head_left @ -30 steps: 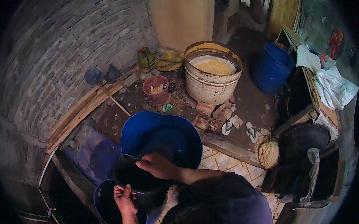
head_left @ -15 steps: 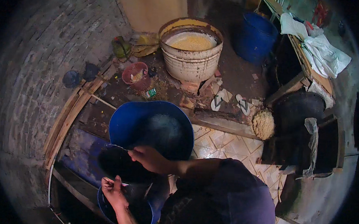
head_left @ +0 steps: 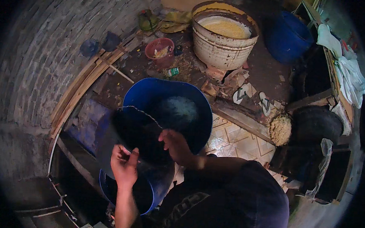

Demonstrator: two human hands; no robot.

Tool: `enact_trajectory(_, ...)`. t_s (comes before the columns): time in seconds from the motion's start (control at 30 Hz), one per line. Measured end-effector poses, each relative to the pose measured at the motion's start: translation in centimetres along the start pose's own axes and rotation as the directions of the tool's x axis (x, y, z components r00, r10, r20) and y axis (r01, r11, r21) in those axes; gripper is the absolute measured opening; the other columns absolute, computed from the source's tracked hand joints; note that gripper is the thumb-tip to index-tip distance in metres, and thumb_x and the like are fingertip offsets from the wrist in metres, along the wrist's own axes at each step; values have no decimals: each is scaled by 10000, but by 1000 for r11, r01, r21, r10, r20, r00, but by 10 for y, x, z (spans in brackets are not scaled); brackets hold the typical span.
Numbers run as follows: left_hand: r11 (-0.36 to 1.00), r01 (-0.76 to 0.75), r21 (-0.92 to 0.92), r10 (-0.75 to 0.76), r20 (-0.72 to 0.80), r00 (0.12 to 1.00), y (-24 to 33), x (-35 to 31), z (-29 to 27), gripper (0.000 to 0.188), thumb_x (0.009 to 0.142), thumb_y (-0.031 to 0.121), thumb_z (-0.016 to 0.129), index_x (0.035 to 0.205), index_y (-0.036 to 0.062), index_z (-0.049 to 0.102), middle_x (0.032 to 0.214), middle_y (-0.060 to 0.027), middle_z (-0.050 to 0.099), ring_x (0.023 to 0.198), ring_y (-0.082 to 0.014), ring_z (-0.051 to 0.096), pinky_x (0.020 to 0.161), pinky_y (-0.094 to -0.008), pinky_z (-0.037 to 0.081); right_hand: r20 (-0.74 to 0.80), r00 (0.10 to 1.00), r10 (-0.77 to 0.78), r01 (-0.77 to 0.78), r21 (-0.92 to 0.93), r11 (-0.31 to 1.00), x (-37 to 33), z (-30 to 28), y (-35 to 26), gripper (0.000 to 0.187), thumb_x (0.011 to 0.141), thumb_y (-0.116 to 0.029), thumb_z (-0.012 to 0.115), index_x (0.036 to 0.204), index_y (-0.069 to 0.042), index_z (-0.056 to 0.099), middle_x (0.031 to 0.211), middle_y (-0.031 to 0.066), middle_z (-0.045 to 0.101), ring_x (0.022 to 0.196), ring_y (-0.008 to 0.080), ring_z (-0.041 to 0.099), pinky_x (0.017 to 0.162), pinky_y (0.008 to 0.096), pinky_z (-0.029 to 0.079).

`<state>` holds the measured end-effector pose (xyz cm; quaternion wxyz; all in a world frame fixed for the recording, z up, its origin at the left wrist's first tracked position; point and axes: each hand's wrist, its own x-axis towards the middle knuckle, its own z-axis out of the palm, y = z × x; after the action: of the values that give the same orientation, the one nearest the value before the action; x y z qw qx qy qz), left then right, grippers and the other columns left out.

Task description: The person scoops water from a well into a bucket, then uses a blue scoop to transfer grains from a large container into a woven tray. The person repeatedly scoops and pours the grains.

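My right hand (head_left: 175, 146) is closed on one end of a thin twisted wire (head_left: 141, 111), which arches up and left over the large blue tub (head_left: 210, 115). Dark, cloudy-looking liquid (head_left: 178, 107) shows inside the tub. My left hand (head_left: 124, 167) is pinched shut beside the tub's near left side, with a small pale bit at its fingertips that I cannot make out. Below that hand stands a smaller blue bucket (head_left: 149, 208), its inside dark. A dark shape under the wire blends into the shadow, so its outline is hidden.
A big cream drum (head_left: 222, 48) of yellowish mash stands at the back, near a blue barrel (head_left: 289, 37). Around it are a reddish bucket (head_left: 160, 52), sandals (head_left: 264, 103) and a pale pile of shavings-like stuff (head_left: 280, 130). Wooden planks (head_left: 79, 91) line the left.
The view has shifted, so the surroundings sit farther right and higher. My left hand has risen toward the tub. More of the wire shows, stretching up and left from my right hand.
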<state>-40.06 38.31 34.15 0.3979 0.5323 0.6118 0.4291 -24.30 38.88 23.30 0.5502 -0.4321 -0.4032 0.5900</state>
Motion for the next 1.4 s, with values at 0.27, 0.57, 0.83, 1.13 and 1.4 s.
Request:
enact_trajectory(0.27,810,-144,568,104,103,989,48,-5,8,209,762,72,646,775,42,440,627,-125,514,528,-253,534,518,-331,410,-23,980,197,-165,458,873,-5,8,23,229,916,-272,431,866,-73,533,749,23,497,651,115,485,617,265,431)
enact_trajectory(0.57,790,-162,592,135,90,987,49,-24,-22,178,777,84,628,807,48,456,632,-161,525,576,-328,567,517,-362,427,51,955,291,-266,579,771,-12,25,39,311,941,-338,404,924,-46,510,772,44,519,719,124,537,712,318,492)
enact_trajectory(0.83,945,-15,-326,-113,-370,922,-35,-85,-136,185,740,35,622,821,98,468,768,38,477,707,-63,435,659,-199,349,323,944,68,-20,-150,988,5,31,41,321,888,-160,543,1165,-10,480,1082,119,539,1034,185,518,853,306,434)
enact_trajectory(1.13,806,-171,-566,-209,-543,813,-67,-225,-174,288,729,96,665,939,73,469,927,-49,549,890,-181,527,821,-332,426,652,522,550,-616,-158,772,-32,100,-2,739,764,-130,665,1379,-39,266,1299,164,415,1236,228,370,931,341,382)
enact_trajectory(1.4,738,-329,-589,-275,-708,651,-96,-346,-197,312,778,71,597,1068,62,482,1068,-85,572,1010,-215,529,907,-367,409,645,555,525,-433,-315,845,-103,180,62,811,696,-145,687,1356,24,248,1162,175,518,1019,235,532,846,321,427)
